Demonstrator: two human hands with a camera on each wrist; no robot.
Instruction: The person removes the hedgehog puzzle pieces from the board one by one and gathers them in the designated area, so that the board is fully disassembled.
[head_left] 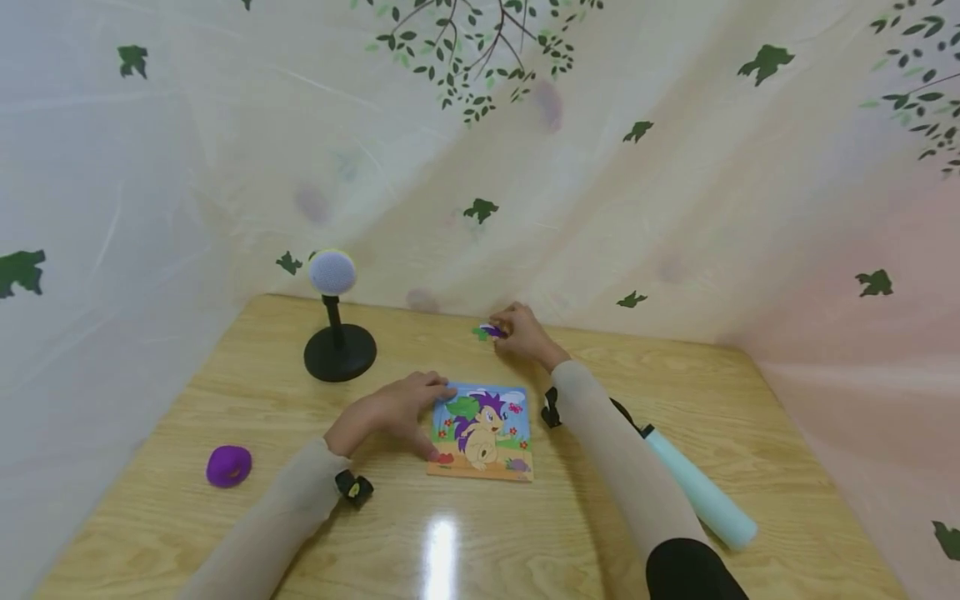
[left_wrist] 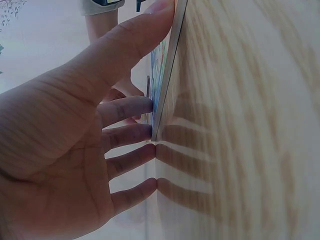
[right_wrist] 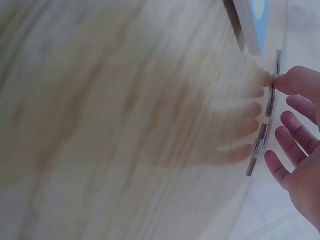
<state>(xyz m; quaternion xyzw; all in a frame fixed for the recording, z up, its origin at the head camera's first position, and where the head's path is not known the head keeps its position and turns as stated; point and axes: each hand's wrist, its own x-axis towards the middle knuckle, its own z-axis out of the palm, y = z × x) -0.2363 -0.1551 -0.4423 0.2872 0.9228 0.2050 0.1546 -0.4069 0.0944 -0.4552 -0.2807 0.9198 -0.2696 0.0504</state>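
Observation:
A square picture puzzle board [head_left: 483,433] with a purple hedgehog lies mid-table. My left hand [head_left: 397,408] rests along its left side, thumb at the lower corner and fingertips near the upper one. In the left wrist view, the fingers of that left hand [left_wrist: 65,135] are spread, some touching the board's edge [left_wrist: 167,75]. Farther back, my right hand [head_left: 521,333] is over a purple-and-white puzzle piece [head_left: 492,331], beside a green piece [head_left: 480,335]. In the right wrist view, the thumb [right_wrist: 295,80] touches one flat piece [right_wrist: 270,102]; another [right_wrist: 257,147] lies near the loosely bent fingers.
A round-headed device on a black stand [head_left: 340,352] stands at the back left. Left of my left arm sits a small purple object [head_left: 228,466]. A light blue bottle [head_left: 705,492] lies beyond my right forearm. A leaf-patterned curtain [head_left: 570,208] hangs behind the table.

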